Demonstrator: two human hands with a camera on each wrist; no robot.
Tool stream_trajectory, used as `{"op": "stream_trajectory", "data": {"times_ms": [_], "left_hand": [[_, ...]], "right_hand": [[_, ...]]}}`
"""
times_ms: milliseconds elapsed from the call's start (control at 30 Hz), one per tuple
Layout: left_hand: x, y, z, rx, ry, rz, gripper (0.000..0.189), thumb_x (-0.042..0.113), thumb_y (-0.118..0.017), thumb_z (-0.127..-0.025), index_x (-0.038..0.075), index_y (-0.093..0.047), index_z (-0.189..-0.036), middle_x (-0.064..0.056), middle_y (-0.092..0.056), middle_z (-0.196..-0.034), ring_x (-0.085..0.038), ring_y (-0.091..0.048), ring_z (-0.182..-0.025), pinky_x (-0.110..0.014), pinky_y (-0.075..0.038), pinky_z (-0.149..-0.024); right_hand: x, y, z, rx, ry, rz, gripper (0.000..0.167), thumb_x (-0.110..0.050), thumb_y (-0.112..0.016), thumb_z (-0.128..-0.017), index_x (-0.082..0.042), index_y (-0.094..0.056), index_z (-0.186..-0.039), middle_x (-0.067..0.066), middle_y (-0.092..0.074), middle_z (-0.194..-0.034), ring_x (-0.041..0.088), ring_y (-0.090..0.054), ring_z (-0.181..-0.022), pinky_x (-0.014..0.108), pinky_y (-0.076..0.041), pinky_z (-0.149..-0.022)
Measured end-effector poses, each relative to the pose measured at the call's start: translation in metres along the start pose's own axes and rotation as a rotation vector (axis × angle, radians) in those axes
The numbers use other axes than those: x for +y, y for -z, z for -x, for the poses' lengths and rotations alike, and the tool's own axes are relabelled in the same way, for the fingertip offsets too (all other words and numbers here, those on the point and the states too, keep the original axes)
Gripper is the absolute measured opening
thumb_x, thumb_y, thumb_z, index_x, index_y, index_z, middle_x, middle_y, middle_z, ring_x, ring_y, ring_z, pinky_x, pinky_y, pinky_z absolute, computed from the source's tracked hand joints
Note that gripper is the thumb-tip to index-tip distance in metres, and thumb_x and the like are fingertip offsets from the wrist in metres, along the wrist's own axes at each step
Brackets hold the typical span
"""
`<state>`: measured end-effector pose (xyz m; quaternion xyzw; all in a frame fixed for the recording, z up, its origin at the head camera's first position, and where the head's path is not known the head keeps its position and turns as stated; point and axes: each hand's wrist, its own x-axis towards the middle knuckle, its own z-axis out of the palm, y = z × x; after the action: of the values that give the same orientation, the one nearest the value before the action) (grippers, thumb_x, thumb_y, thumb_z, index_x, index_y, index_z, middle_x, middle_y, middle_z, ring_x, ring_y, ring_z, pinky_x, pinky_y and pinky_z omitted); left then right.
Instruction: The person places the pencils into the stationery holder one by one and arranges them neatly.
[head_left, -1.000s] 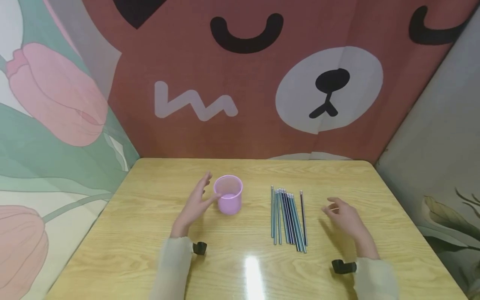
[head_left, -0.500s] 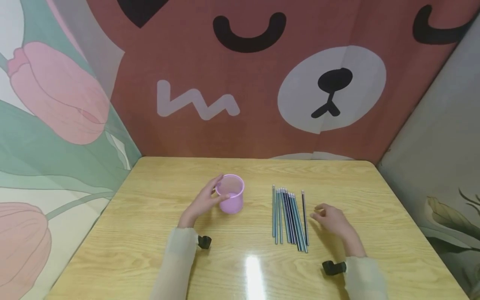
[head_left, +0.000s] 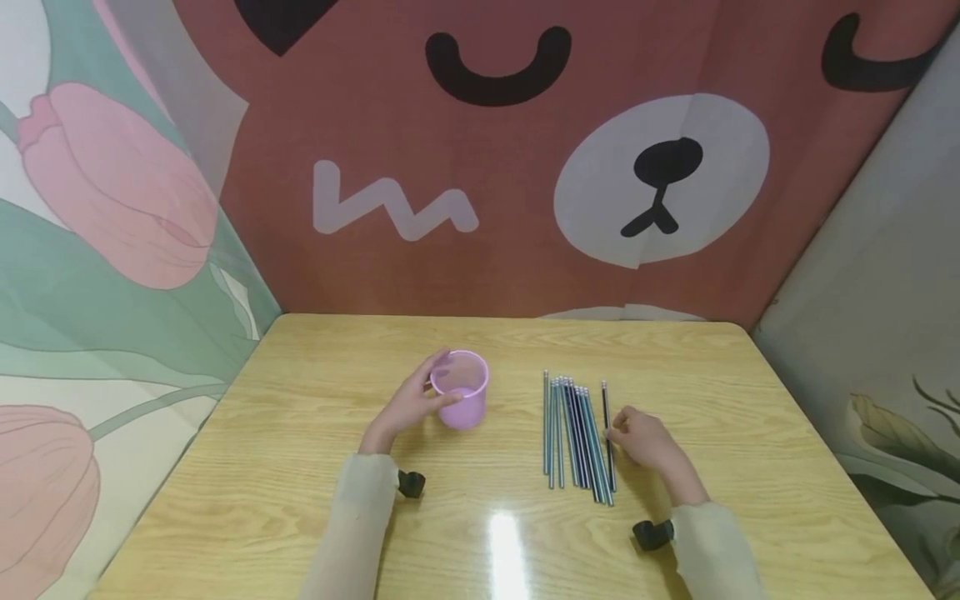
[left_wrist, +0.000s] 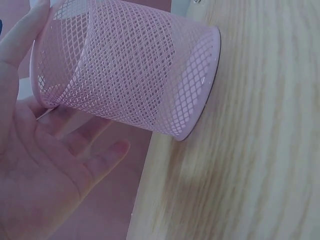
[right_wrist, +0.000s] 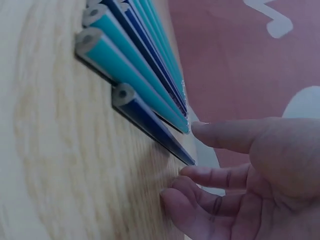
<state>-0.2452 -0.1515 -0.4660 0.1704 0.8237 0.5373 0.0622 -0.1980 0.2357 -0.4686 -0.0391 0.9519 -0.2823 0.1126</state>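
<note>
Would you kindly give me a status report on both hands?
Left hand holds upright pink cup. Right hand at outermost dark pencil, grip not yet closed. Other pencils alongside; nothing visibly blocking.

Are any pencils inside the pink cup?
No, the pencils lie on the table, and the head view into the pink cup shows none.

Both arms (head_left: 348, 521) forward; left hand (head_left: 408, 403): thumb (left_wrist: 22, 37) opposite fingers (left_wrist: 107, 160); right hand (head_left: 645, 438): thumb parted from bent fingers (right_wrist: 187, 207).
</note>
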Motion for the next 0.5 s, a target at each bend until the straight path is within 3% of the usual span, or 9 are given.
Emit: {"op": "stream_trajectory", "data": {"times_ms": [200,500], "left_hand": [[0.003,-0.003,0.008,0.000,0.011,-0.003,0.089,0.028,-0.076,-0.083,0.014,-0.024,-0.154,-0.012,-0.039,-0.153,-0.038,-0.039,-0.139,-0.053,-0.033,-0.115],[0.013,-0.019,0.022,-0.046,-0.025,-0.043,0.089,0.028,-0.078,-0.081,0.014,-0.028,-0.153,-0.012,-0.042,-0.151,-0.036,-0.040,-0.138,-0.053,-0.032,-0.116]], "right_hand": [[-0.006,-0.003,-0.002,-0.020,-0.035,0.016,0.033,-0.022,-0.056,-0.096,0.009,-0.053,-0.108,0.007,-0.055,-0.068,0.015,-0.050,-0.052,0.028,-0.044,-0.052],[-0.011,-0.004,-0.006,-0.019,-0.057,0.083,0.025,-0.020,-0.056,-0.096,0.002,-0.051,-0.105,0.006,-0.054,-0.066,0.015,-0.049,-0.049,0.027,-0.042,-0.047]]}}
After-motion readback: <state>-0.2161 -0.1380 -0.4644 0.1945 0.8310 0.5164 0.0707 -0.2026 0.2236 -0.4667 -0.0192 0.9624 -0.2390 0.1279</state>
